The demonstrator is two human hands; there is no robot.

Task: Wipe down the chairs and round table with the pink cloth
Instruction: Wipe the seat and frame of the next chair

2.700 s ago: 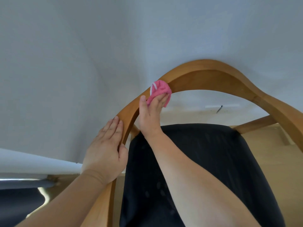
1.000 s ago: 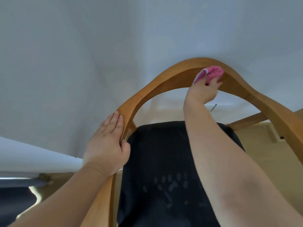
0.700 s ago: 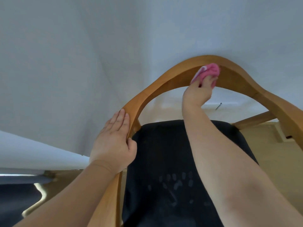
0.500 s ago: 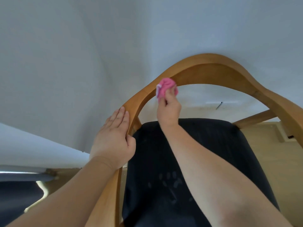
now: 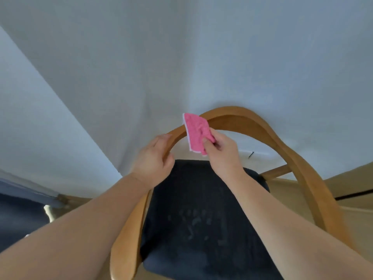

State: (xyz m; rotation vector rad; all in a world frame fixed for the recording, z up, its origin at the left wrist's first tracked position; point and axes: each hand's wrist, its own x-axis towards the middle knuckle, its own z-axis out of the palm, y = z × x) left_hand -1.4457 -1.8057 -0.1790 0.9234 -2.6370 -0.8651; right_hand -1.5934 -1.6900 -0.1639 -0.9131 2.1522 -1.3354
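Cloth (image 5: 197,133), pink, is hanging pinched in the right grip (image 5: 220,152), just off the chair rail (image 5: 238,116). It could be slipping out. The left grip (image 5: 154,158) is wrapping that rail.

Looking past my work

A pale wall (image 5: 181,57) is facing me; tan floor (image 5: 353,190) is showing beside a dark rug (image 5: 18,215).

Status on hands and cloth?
Left hand grips chair rail. Right hand pinches pink cloth, held in front of rail. Nothing in the way.
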